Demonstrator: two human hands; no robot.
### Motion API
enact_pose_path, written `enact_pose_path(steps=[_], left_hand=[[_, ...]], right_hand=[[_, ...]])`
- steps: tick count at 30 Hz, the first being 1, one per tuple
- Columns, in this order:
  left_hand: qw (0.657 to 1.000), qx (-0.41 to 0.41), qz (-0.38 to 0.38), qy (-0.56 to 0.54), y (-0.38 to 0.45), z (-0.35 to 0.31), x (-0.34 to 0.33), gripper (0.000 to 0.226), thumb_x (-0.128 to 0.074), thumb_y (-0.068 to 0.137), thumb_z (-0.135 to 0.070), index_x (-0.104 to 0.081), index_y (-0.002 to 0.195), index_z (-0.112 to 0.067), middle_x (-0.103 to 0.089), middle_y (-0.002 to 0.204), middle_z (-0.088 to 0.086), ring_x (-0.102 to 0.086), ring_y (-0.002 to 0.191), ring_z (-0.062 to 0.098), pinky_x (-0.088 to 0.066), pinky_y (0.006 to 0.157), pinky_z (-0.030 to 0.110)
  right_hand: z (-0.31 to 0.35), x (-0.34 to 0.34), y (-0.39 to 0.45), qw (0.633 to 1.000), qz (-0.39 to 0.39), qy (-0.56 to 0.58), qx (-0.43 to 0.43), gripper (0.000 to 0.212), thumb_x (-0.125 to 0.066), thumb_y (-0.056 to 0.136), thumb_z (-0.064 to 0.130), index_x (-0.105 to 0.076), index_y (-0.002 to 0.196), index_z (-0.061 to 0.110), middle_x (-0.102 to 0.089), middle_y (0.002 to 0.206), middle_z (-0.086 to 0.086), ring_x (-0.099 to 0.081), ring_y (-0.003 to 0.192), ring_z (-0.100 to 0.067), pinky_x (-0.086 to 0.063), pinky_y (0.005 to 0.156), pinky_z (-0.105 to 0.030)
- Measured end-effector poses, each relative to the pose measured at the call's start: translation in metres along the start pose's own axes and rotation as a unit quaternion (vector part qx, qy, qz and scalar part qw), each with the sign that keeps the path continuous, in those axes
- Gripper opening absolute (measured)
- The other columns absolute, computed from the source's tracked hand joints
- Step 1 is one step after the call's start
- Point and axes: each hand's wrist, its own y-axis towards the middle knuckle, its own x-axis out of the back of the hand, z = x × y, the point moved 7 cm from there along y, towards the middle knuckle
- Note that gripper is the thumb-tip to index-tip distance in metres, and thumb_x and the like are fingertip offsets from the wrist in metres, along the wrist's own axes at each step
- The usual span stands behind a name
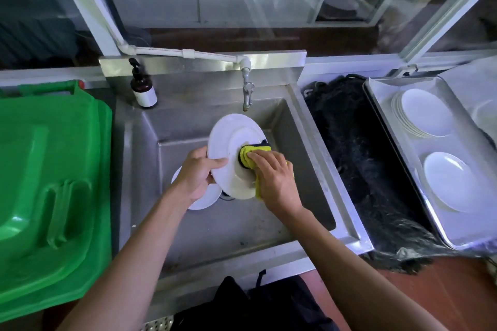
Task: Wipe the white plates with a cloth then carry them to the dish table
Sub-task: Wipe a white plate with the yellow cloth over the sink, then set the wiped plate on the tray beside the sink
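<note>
Over the steel sink (295, 142) I hold a white plate (228, 137) tilted on edge. My left hand (197, 173) grips its left rim, thumb on the face. My right hand (271, 176) presses a folded yellow cloth (248, 154) with a dark backing against the plate's middle, fingers curled over the cloth. Another white plate (204, 200) lies in the sink basin below, partly hidden by my left hand. On the right, a metal tray (390, 105) holds a stack of white plates (423, 113) and a second stack (451, 183).
A green plastic bin lid (51, 177) fills the left side. A brown pump bottle (142, 88) stands at the sink's back left corner, and a tap (247, 88) hangs over the basin. A black net-like heap (360, 156) lies between sink and tray.
</note>
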Motion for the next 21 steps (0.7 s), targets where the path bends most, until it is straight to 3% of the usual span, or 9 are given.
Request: enact_pose_path(steps=[6,10,12,16,18,21], left_hand=[[0.976,-0.035,0.038,0.21,0.031,-0.021,-0.064,0.019,-0.063,0.09,0.003,-0.071,0.103,-0.009,-0.073,0.092,0.001,-0.066,0.084,0.021,-0.049,0.068,0.031],[0.946,-0.054,0.059,0.314,0.051,-0.02,-0.124,0.019,-0.062,0.088,0.003,-0.068,0.106,0.0,-0.072,0.101,0.014,-0.062,0.09,0.026,-0.047,0.077,0.036],[0.926,-0.067,0.068,0.365,0.062,-0.018,-0.158,0.013,-0.062,0.087,0.002,-0.063,0.099,0.007,-0.065,0.09,0.011,-0.056,0.083,0.025,-0.042,0.072,0.035],[0.848,-0.128,0.08,0.508,0.07,-0.021,-0.239,0.008,-0.055,0.085,-0.001,-0.055,0.089,0.006,-0.052,0.077,0.01,-0.045,0.071,0.025,-0.031,0.063,0.034],[0.804,-0.176,0.094,0.56,0.067,-0.021,-0.283,0.006,-0.053,0.085,0.0,-0.058,0.089,-0.002,-0.059,0.078,0.013,-0.055,0.072,0.034,-0.037,0.058,0.035],[0.748,-0.24,0.117,0.608,0.063,-0.014,-0.348,0.03,-0.054,0.088,-0.002,-0.066,0.108,-0.02,-0.062,0.085,0.01,-0.06,0.078,0.035,-0.048,0.06,0.039]], right_hand=[[-0.074,0.026,-0.022,0.992,0.045,-0.036,-0.111,0.042,-0.056,0.098,0.009,-0.057,0.138,0.02,-0.058,0.139,0.003,-0.05,0.124,-0.028,-0.045,0.086,-0.05],[-0.125,0.058,-0.039,0.982,0.004,-0.022,-0.188,0.035,-0.053,0.101,0.014,-0.06,0.135,0.021,-0.062,0.135,0.003,-0.053,0.119,-0.03,-0.045,0.087,-0.048],[-0.148,0.079,-0.048,0.978,-0.026,-0.014,-0.209,0.036,-0.055,0.099,0.011,-0.062,0.132,0.022,-0.064,0.131,0.003,-0.055,0.115,-0.031,-0.047,0.085,-0.049],[-0.196,0.126,-0.073,0.965,-0.09,-0.004,-0.245,0.036,-0.057,0.095,0.005,-0.064,0.129,0.017,-0.066,0.129,0.0,-0.058,0.112,-0.034,-0.051,0.084,-0.052],[-0.223,0.151,-0.088,0.955,-0.125,0.001,-0.268,0.035,-0.056,0.096,0.006,-0.065,0.127,0.017,-0.067,0.128,0.001,-0.059,0.111,-0.034,-0.051,0.085,-0.052],[-0.265,0.186,-0.108,0.944,-0.147,-0.011,-0.296,0.037,-0.05,0.093,0.006,-0.066,0.125,0.013,-0.069,0.125,-0.004,-0.06,0.109,-0.037,-0.049,0.089,-0.051]])
